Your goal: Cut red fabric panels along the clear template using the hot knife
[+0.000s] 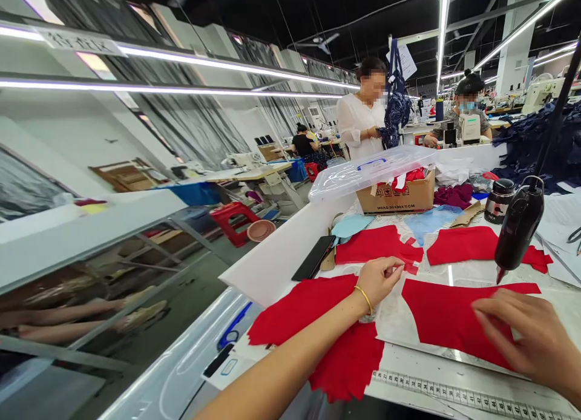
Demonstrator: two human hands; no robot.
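My left hand (381, 279), with a gold bangle at the wrist, has thumb and fingertips pinched together beside the notched end of a red fabric piece (373, 244). Whatever is between those fingertips is too small to make out. Over another red fabric piece (447, 314), lying flat on the work surface, hovers my right hand (521, 335); it is slightly blurred, with fingers bent and apart and nothing visible in them. A stack of red fabric pieces (299, 305) lies under my left forearm. Above my right hand hangs a black handheld tool (520, 226) with a pointed tip.
A measuring tape (445, 391) runs along the front edge. Behind the fabric stand a cardboard box (399, 196) under a clear plastic lid (367, 173), and a dark jar (499, 201). A black phone (314, 258) lies left. A person (363, 117) stands beyond the table.
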